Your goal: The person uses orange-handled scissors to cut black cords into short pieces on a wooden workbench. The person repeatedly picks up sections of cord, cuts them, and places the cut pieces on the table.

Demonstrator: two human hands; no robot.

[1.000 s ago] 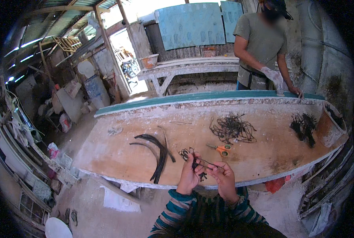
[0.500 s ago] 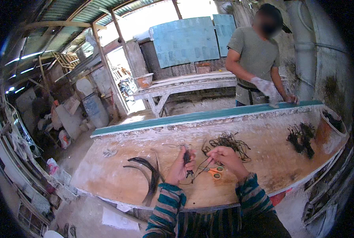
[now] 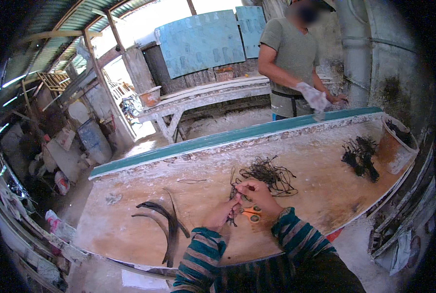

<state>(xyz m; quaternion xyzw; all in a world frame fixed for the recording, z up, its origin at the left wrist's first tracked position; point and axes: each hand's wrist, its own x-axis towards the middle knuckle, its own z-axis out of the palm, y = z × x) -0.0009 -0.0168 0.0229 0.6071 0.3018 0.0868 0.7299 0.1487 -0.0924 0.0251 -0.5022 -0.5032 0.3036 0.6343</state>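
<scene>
My left hand [image 3: 222, 214] is closed around a small bunch of black cord [image 3: 232, 219], whose ends hang out below the fingers. Against it, my right hand [image 3: 258, 195] pinches the cord near the left fingertips. Just under the right hand lie orange-handled scissors [image 3: 251, 213], their blades partly hidden. A loose tangle of black cords [image 3: 270, 177] sits beyond my right hand. To the left, several long curved black strips [image 3: 170, 225] lie on the wooden tabletop [image 3: 115, 229].
Bunched black cords [image 3: 360, 158] lie at the right, beside a clay-coloured pot [image 3: 397, 149] holding more dark material. A green ledge [image 3: 237, 138] runs along the table's far edge. Behind it stands a co-worker [image 3: 292, 63] wearing a white glove. A single thin strand [image 3: 192, 180] lies mid-table.
My hands have come together, the right now meeting the left at the cord. The view has shifted, so the scene sits further left. The co-worker's gloved hand stays at the green ledge.
</scene>
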